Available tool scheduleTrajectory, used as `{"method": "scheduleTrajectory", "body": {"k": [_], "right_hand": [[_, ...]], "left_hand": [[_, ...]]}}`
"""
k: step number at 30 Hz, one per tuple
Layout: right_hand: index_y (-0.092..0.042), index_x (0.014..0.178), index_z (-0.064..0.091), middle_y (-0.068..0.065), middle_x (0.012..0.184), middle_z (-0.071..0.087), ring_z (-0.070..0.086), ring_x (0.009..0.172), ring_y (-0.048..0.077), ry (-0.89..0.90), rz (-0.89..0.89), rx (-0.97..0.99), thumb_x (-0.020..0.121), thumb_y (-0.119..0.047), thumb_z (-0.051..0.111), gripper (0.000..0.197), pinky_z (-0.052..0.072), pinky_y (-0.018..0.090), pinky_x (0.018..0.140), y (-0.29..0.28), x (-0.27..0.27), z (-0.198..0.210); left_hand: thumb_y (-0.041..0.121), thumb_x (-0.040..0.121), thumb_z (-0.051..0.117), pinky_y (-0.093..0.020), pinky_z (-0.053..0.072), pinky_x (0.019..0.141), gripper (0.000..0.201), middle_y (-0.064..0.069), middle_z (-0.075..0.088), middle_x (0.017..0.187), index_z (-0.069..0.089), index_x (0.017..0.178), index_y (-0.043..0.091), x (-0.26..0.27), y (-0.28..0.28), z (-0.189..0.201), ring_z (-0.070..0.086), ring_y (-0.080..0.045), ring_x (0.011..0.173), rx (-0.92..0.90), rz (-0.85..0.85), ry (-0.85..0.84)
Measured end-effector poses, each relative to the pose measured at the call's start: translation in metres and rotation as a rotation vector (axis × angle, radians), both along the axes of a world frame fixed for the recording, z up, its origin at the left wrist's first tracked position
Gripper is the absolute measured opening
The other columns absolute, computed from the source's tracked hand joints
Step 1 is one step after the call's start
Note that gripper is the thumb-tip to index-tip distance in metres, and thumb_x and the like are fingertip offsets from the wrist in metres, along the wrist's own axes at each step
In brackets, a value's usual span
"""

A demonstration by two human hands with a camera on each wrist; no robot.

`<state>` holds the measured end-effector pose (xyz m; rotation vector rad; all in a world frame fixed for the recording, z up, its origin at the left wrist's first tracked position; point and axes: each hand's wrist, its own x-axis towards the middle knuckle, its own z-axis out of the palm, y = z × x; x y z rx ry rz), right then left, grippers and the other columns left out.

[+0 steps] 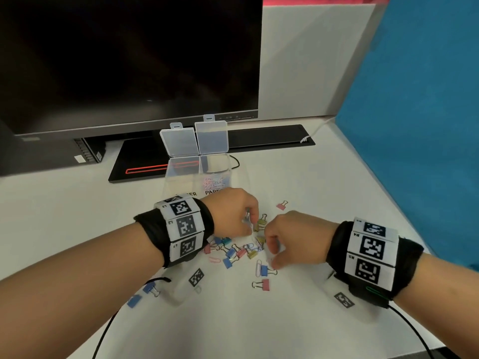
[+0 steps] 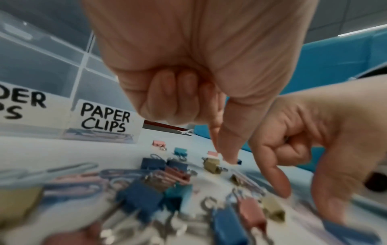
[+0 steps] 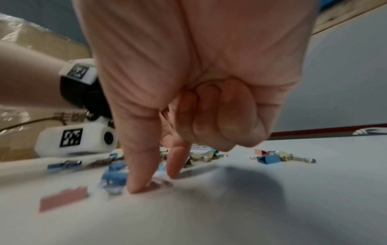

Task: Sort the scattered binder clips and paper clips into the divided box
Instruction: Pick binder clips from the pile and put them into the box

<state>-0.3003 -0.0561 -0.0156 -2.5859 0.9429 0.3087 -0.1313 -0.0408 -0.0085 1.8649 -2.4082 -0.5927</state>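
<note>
Blue, pink, gold and teal binder clips [image 1: 241, 251] lie mixed with paper clips on the white table, blurred and close in the left wrist view [image 2: 157, 182]. My left hand [image 1: 250, 216] hovers over the pile's far side, thumb and forefinger [image 2: 227, 157] pinched on a small white paper clip, other fingers curled. My right hand [image 1: 272, 257] is at the pile's right edge, thumb and forefinger [image 3: 155, 182] pressed to the table round a pale paper clip. Behind stands the clear divided box [image 1: 199, 174], lids up, with paper clips in its right compartment labelled PAPER CLIPS [image 2: 104, 119].
A dark monitor [image 1: 129, 60] and its black base stand behind the box. A blue partition [image 1: 414, 125] walls the right side. Stray binder clips lie at front left [image 1: 150, 288], far right [image 1: 281, 205] and front [image 1: 264, 284]. Wrist cables trail toward the front edge.
</note>
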Motion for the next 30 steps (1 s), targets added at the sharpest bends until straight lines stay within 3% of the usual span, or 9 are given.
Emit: {"method": "scheduleTrajectory", "body": {"k": [5, 10, 14, 16, 17, 21, 26, 28, 30], "right_hand": [[-0.012, 0.091, 0.069, -0.002, 0.09, 0.065, 0.054, 0.076, 0.013, -0.017, -0.008, 0.042, 0.084, -0.022, 0.064, 0.013, 0.035, 0.013, 0.058, 0.003, 0.003, -0.004], [-0.012, 0.09, 0.068, -0.002, 0.089, 0.063, 0.054, 0.077, 0.013, 0.045, -0.02, 0.09, 0.085, -0.022, 0.061, 0.013, 0.036, 0.013, 0.057, 0.003, 0.001, -0.008], [-0.018, 0.073, 0.053, -0.01, 0.069, 0.049, 0.043, 0.058, 0.005, 0.09, -0.014, 0.118, 0.087, -0.019, 0.056, 0.014, 0.031, 0.014, 0.051, 0.005, -0.002, -0.007], [-0.02, 0.07, 0.042, -0.009, 0.069, 0.041, 0.036, 0.058, 0.006, 0.091, -0.042, 0.124, 0.089, -0.02, 0.05, 0.022, 0.029, 0.017, 0.053, 0.005, -0.003, -0.006], [-0.022, 0.068, 0.036, -0.008, 0.07, 0.039, 0.034, 0.059, 0.008, 0.078, -0.07, 0.136, 0.092, -0.021, 0.047, 0.026, 0.028, 0.019, 0.054, 0.005, -0.004, -0.005], [-0.02, 0.069, 0.032, -0.003, 0.072, 0.042, 0.033, 0.058, 0.01, -0.058, -0.216, 0.264, 0.094, -0.017, 0.043, 0.027, 0.029, 0.021, 0.053, -0.002, -0.008, 0.0], [-0.023, 0.093, 0.047, -0.002, 0.07, 0.056, 0.041, 0.056, 0.013, -0.219, -0.331, 0.461, 0.092, -0.007, 0.044, 0.017, 0.036, 0.021, 0.049, -0.003, -0.007, 0.001], [-0.026, 0.102, 0.05, -0.008, 0.071, 0.052, 0.042, 0.059, 0.008, -0.194, -0.263, 0.384, 0.096, -0.008, 0.038, 0.023, 0.034, 0.013, 0.053, 0.0, -0.005, 0.0], [-0.027, 0.092, 0.05, -0.015, 0.077, 0.048, 0.045, 0.07, 0.004, -0.141, -0.169, 0.212, 0.098, -0.009, 0.033, 0.026, 0.034, 0.009, 0.061, 0.003, -0.001, -0.002]], "left_hand": [[0.026, 0.085, 0.066, -0.011, 0.023, 0.049, 0.019, 0.013, 0.037, 0.062, 0.067, 0.102, 0.019, -0.011, 0.008, -0.005, 0.037, -0.002, 0.054, 0.026, -0.145, -0.072], [0.027, 0.086, 0.064, -0.012, 0.028, 0.052, 0.016, 0.013, 0.041, 0.06, 0.069, 0.094, 0.014, -0.012, 0.009, -0.009, 0.042, -0.007, 0.059, 0.029, -0.121, -0.045], [0.028, 0.089, 0.061, -0.005, 0.033, 0.059, 0.014, 0.011, 0.041, 0.057, 0.064, 0.081, 0.017, 0.002, 0.016, 0.001, 0.04, -0.002, 0.054, 0.041, -0.031, 0.048], [0.028, 0.092, 0.055, -0.018, 0.04, 0.066, 0.022, 0.01, 0.044, 0.061, 0.053, 0.072, 0.018, 0.012, 0.019, 0.001, 0.041, -0.005, 0.058, 0.112, 0.053, 0.105], [0.026, 0.094, 0.052, -0.023, 0.04, 0.063, 0.027, 0.008, 0.044, 0.062, 0.048, 0.069, 0.018, 0.018, 0.021, 0.001, 0.041, -0.009, 0.059, 0.168, 0.112, 0.134], [0.007, 0.088, 0.046, -0.022, 0.028, 0.044, 0.033, -0.009, 0.045, 0.062, 0.043, 0.056, 0.013, 0.041, 0.035, -0.002, 0.034, -0.012, 0.041, 0.496, 0.452, 0.521], [-0.01, 0.085, 0.038, -0.019, 0.037, 0.034, 0.026, -0.014, 0.056, 0.051, 0.043, 0.063, 0.002, 0.058, 0.047, -0.004, 0.038, -0.012, 0.031, 0.68, 0.687, 0.89], [-0.012, 0.084, 0.034, -0.019, 0.036, 0.033, 0.021, -0.012, 0.057, 0.045, 0.044, 0.069, 0.001, 0.062, 0.049, -0.007, 0.042, -0.012, 0.03, 0.696, 0.72, 0.928], [-0.011, 0.081, 0.031, -0.019, 0.033, 0.036, 0.022, -0.008, 0.057, 0.047, 0.046, 0.074, 0.003, 0.065, 0.05, -0.009, 0.041, -0.012, 0.033, 0.697, 0.717, 0.918]]}}
